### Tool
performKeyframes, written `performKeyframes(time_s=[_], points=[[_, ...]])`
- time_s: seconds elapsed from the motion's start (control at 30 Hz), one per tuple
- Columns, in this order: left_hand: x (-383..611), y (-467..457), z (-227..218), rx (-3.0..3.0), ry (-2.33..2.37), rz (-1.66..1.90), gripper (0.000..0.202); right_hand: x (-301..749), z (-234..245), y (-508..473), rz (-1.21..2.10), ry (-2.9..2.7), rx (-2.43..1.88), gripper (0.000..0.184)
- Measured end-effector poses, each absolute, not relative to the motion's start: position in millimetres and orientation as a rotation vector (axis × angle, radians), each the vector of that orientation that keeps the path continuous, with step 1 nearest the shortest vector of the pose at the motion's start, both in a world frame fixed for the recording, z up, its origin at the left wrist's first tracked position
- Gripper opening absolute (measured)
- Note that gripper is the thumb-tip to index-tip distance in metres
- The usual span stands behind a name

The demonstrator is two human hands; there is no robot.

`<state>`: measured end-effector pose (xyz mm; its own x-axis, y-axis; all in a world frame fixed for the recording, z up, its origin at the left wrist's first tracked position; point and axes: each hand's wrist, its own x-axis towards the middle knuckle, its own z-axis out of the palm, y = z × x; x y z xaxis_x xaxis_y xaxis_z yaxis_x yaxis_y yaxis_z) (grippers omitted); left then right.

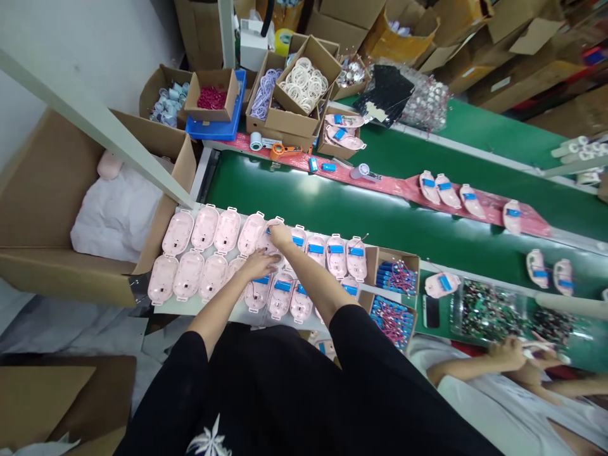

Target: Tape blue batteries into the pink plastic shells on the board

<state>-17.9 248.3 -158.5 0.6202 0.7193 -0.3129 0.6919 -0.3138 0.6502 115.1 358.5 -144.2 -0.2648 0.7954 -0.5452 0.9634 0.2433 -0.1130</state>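
Note:
Two rows of pink plastic shells point(178, 232) lie on the bench before me; those on the left are bare inside. Several on the right hold a blue battery point(336, 249). My right hand point(281, 235) reaches into the back row, its fingers closed on a blue battery at a pink shell point(266, 243); the hand hides most of that battery. Just below and left, my left hand point(260, 262) lies with fingers extended across the shells, touching the same area. I see nothing held in it, though its fingertips partly cover the shells.
Boxes of wired blue batteries point(392, 322) stand right of the shells. A large carton point(164, 234) is on the left. Beyond runs a green conveyor point(285, 196) with a pink strip point(399, 185). A co-worker's hands point(510, 354) work at far right, near bagged circuit boards point(489, 310).

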Motion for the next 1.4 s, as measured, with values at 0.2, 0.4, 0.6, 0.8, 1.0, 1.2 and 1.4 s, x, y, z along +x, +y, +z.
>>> performKeyframes(time_s=[0.2, 0.4, 0.6, 0.8, 1.0, 1.2, 1.4], points=[[-16, 245, -167, 2.039, 1.103, 0.085, 0.04, 108, -151, 341, -0.554, 2.144, 1.719, 0.044], [-17, 245, -165, 2.081, 1.102, 0.06, 0.035, 99, -153, 337, -0.647, 2.169, 1.819, 0.044], [-16, 243, -149, 2.14, 1.155, -0.088, 0.04, 119, -128, 341, -0.771, 2.28, 1.777, 0.046], [-11, 244, -142, 2.127, 1.2, -0.172, 0.042, 155, -119, 355, -0.843, 2.344, 1.664, 0.043], [-12, 241, -151, 2.1, 1.217, -0.156, 0.039, 143, -150, 330, -0.825, 2.325, 1.772, 0.051], [-11, 231, -144, 2.183, 1.248, -0.045, 0.04, 146, -96, 328, -0.874, 2.362, 1.807, 0.04], [-5, 198, -125, 2.398, 1.455, 0.398, 0.053, 191, -40, 256, -1.058, 2.477, 2.358, 0.037]])
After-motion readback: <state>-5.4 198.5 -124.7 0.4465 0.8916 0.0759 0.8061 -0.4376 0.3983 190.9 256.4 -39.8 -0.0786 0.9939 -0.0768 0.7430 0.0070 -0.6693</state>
